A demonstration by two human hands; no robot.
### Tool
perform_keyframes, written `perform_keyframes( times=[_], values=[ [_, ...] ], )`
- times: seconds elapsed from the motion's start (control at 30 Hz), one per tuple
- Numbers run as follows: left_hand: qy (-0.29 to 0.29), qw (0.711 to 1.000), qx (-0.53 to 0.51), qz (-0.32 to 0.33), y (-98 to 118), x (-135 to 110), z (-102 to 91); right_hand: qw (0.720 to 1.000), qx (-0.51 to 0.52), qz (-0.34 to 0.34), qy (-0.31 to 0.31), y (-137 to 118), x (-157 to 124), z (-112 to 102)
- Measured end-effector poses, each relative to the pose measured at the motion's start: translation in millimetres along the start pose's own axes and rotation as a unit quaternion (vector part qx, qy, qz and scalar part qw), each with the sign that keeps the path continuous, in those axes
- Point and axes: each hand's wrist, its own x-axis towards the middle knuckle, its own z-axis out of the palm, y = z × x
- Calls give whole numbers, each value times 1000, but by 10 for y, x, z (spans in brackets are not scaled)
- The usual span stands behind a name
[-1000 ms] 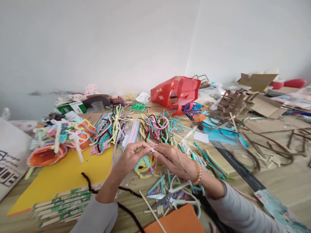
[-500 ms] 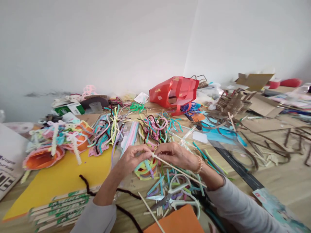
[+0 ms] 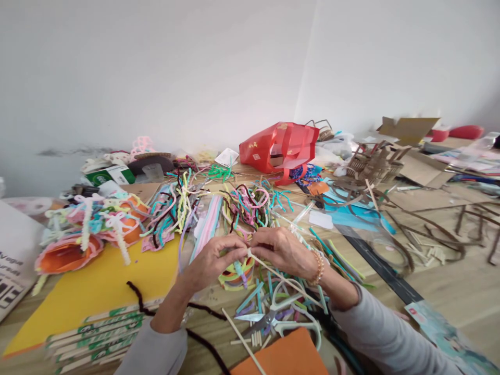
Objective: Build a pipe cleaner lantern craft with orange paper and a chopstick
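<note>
My left hand (image 3: 213, 256) and my right hand (image 3: 282, 251) meet over the middle of the table, fingers pinched together. Between them runs a thin cream pipe cleaner (image 3: 287, 281), trailing down to the right under my right wrist. My left hand also holds a small ring woven of yellow, green and pink pipe cleaners (image 3: 235, 275), just below its fingers. A beaded bracelet sits on my right wrist. Pale green scissors (image 3: 285, 317) lie on the table close under my hands.
Heaps of coloured pipe cleaners (image 3: 242, 200) cover the table behind my hands. Yellow card (image 3: 97, 284) and orange paper cups (image 3: 66, 255) lie left. A red bag (image 3: 281, 147) stands at the back. Brown cardboard strips and a model (image 3: 375, 164) spread right. An orange sheet (image 3: 289, 359) lies nearest me.
The cream pipe cleaner has been drawn out from between my fingers and now hangs long toward the right. My hands stayed close together, shifting slightly.
</note>
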Motion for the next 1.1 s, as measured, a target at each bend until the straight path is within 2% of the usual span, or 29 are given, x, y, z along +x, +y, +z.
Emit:
perform_keyframes(
  times=[0.2,0.33,0.57,0.73,0.87,1.1],
  values=[
    [2,1000,21,14,35,11,22,999,-29,15,30,-32,-17,75],
    [26,998,42,40,27,17,32,997,-33,35,60,-44,-24,74],
    [131,975,143,109,-8,36,117,995,-32,64,67,-126,-40,-37],
    [185,956,185,136,4,44,176,983,-133,60,108,-147,-51,48],
    [191,952,196,137,-18,39,191,974,-184,58,114,-154,-42,120],
    [176,959,189,119,-81,33,168,973,-197,52,107,-204,-41,139]
  ],
)
